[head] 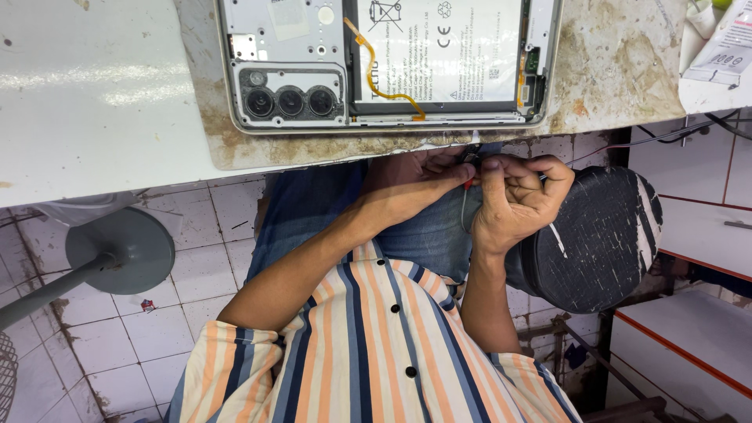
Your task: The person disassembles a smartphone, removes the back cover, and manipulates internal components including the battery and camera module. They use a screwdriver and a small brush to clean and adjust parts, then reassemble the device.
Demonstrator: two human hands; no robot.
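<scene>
Grey fan base [121, 249] stands on the tiled floor at far left. Above, an opened phone [388, 63] (back cover off, three camera lenses showing) lies on the stained benchtop [619, 70]. Below its edge, the left hand [427, 176] and right hand [521, 200] press together over the lap, fingers curled, pinching a small red-tipped part [468, 182] between them. Black shoe sole [603, 235] sits just right.

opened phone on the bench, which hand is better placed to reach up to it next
Probably the left hand: it lies flatter, just under the opened phone. The right hand is curled tight on a thin red-tipped piece.
</scene>
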